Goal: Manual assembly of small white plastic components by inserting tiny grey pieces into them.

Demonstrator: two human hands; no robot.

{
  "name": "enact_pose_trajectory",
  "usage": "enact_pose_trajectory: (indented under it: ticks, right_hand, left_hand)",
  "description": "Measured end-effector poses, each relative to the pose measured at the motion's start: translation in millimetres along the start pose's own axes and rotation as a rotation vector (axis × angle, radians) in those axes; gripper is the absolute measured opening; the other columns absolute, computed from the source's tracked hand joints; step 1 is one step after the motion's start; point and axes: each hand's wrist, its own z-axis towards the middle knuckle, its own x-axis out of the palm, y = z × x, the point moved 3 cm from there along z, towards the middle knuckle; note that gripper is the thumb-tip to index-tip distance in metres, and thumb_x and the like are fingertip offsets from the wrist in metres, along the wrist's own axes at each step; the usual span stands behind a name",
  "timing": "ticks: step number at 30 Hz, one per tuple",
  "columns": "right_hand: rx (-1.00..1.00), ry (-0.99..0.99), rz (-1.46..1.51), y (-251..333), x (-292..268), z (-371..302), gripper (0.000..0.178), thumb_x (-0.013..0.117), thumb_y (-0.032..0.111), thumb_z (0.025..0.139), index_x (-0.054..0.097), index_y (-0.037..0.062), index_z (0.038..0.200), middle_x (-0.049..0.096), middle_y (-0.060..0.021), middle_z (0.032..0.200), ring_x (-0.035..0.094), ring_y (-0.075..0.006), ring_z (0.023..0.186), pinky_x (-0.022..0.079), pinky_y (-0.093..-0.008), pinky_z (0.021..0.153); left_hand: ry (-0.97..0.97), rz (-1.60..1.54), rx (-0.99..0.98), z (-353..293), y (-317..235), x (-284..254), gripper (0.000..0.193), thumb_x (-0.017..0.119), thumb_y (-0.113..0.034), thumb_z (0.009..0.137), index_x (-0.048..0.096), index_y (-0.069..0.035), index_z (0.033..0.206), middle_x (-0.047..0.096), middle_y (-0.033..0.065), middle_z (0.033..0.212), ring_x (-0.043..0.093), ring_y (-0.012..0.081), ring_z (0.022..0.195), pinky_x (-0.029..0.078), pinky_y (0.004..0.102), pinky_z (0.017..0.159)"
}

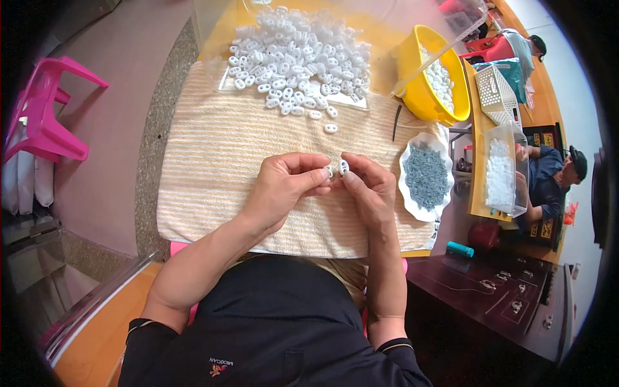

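Observation:
Above the striped towel (213, 161), my two hands meet at the fingertips. My right hand (374, 193) pinches a white oval plastic piece with two holes (343, 167) between thumb and fingers. Between the thumb and fingers of my left hand (280, 184) is a small whitish part (331, 171), mostly hidden, whose kind I cannot make out. Beyond my hands lies a large heap of the same white two-hole pieces (293, 58), with one loose oval piece (331, 128) nearest to me.
A scalloped white dish (407, 197) of small grey-blue pieces stands right of my hand. Behind it are a yellow tub (412, 97) of white pieces and a thin black strip (396, 122). A pink stool (55, 109) stands left. Another person (548, 177) sits far right by a clear bin (516, 193).

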Motion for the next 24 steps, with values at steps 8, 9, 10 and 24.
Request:
enact_pose_trajectory:
  ticks: [8,9,10,24]
  right_hand:
    - [-0.015,0.020,0.069,-0.7,2.4,-0.3,0.033,0.062,0.001,0.090,0.058,-0.0067,0.122,0.066,-0.0120,0.102,0.066,-0.0163,0.086,0.055,-0.0274,0.079]
    - [-0.013,0.014,0.093,-1.1,2.6,-0.3,0.032,0.062,0.001,0.090,0.058,-0.0066,0.122,0.066,-0.0123,0.102,0.067,-0.0166,0.087,0.055,-0.0276,0.079]
    - [-0.011,0.013,0.094,-2.1,2.1,-0.2,0.032,0.062,0.001,0.090,0.058,-0.0066,0.122,0.066,-0.0123,0.102,0.067,-0.0166,0.087,0.055,-0.0276,0.079]
    - [-0.027,0.068,0.039,-2.0,1.2,1.1,0.030,0.060,-0.002,0.091,0.058,-0.0074,0.121,0.063,-0.0138,0.108,0.067,-0.0200,0.090,0.057,-0.0298,0.081]
  left_hand:
    - [0.002,0.006,-0.025,0.4,0.0,-0.6,0.018,0.064,-0.003,0.088,0.065,0.003,0.105,0.069,0.0095,0.093,0.066,0.0129,0.079,0.057,0.0246,0.073]
    - [0.001,0.005,-0.027,0.4,-0.5,-0.5,0.018,0.064,-0.003,0.088,0.065,0.003,0.105,0.069,0.0095,0.093,0.066,0.0129,0.079,0.057,0.0246,0.073]
    - [0.000,0.001,-0.034,0.2,-0.9,-0.4,0.018,0.065,-0.003,0.088,0.065,0.003,0.105,0.069,0.0094,0.093,0.067,0.0131,0.079,0.057,0.0246,0.073]
    - [0.009,0.000,-0.052,1.5,2.3,-2.4,0.018,0.066,-0.003,0.087,0.065,0.002,0.104,0.069,0.0089,0.093,0.067,0.0129,0.080,0.057,0.0243,0.073]
